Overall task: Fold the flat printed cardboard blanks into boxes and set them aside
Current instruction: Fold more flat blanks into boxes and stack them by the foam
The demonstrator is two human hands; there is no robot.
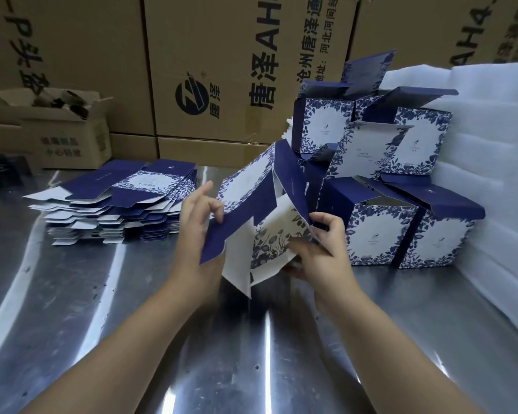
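I hold a half-opened blue and white floral cardboard blank [251, 201] above the metal table, tilted, its white bottom flaps hanging loose. My left hand [199, 222] grips its left edge and a blue flap. My right hand [317, 249] holds the lower right side, fingers on a floral flap. A stack of flat blanks [117, 198] lies at the left. Several folded boxes [386, 180] with open lids are piled at the right.
The shiny metal table [192, 339] reaches toward me. White foam sheets [491, 174] stand along the right side. Large brown cartons [210, 70] wall off the back, and a small open carton [63, 127] sits at the back left.
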